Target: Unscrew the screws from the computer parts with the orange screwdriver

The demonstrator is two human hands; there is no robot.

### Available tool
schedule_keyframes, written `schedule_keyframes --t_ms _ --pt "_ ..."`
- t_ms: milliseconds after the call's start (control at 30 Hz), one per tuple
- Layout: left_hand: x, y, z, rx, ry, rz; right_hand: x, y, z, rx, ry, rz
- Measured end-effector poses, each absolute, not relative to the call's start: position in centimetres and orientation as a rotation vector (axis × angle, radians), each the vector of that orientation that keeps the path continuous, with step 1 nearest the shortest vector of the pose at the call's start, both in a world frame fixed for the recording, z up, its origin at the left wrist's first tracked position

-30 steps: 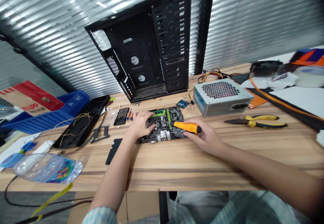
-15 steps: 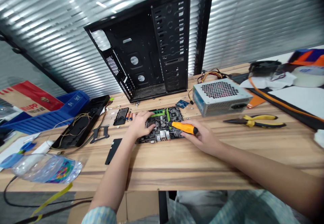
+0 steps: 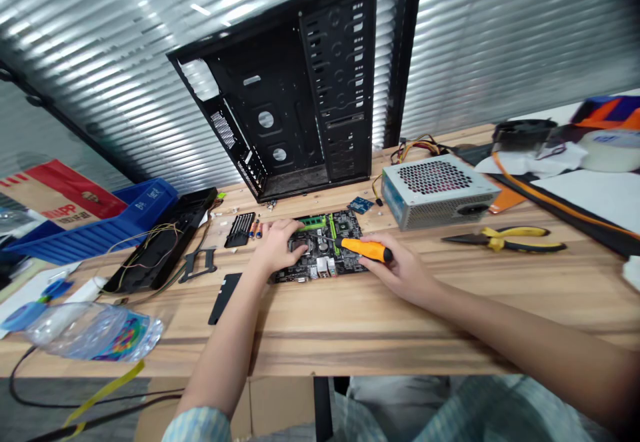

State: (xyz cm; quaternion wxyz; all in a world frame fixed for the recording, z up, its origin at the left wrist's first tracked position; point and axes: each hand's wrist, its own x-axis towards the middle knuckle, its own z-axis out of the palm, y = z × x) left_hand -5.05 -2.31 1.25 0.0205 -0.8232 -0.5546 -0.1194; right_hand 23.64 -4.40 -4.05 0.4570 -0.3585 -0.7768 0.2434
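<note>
The motherboard (image 3: 323,265) lies flat on the wooden table, dark with green slots and a green memory stick (image 3: 314,222) along its far side. Over the board's left end rests my left hand (image 3: 277,245), thumb apart from the fingers, holding that end; part of the board is hidden under it. My right hand (image 3: 393,265) is closed around the orange handle of a screwdriver (image 3: 367,249), just above the board's right part. The screwdriver's thin shaft points left across the board towards my left thumb; whether its tip touches anything is too small to tell.
Behind the board stands an open black computer case (image 3: 280,95). A power supply (image 3: 440,192) and yellow-black pliers (image 3: 500,239) are on the right. To the left lie a bit set (image 3: 240,230), a black bracket (image 3: 197,264), a blue bin (image 3: 100,225) and a plastic bottle (image 3: 95,332).
The screwdriver and my right hand have shifted very slightly right. My left hand and the motherboard stay in place.
</note>
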Motion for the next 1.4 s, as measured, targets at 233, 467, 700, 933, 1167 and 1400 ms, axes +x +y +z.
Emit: schedule_keyframes --t_ms 233,467,700,933,1167,1400 --pt "-5.09 -2.28 1.39 -2.565 -1.718 -0.335 23.65 -4.31 -4.08 -0.911 -1.904 0.621" --pt "-5.07 -2.25 1.44 -2.597 -1.696 -0.312 23.76 -4.41 -4.06 -0.912 -1.917 0.622" --pt "-5.17 -2.17 1.22 -2.586 -1.715 -0.318 23.74 -4.45 -3.85 -0.908 -1.922 0.593" --pt "-5.03 -2.21 1.38 -2.596 -1.734 -0.303 23.79 -4.48 -3.98 -0.898 -1.924 0.570" --pt "-5.10 -2.15 1.33 -2.618 -1.754 -0.293 23.84 -4.38 -4.03 -0.884 -1.928 0.562" --pt "-5.19 -2.09 1.26 -2.632 -1.766 -0.289 23.88 -4.44 -4.15 -0.896 -1.925 0.547"
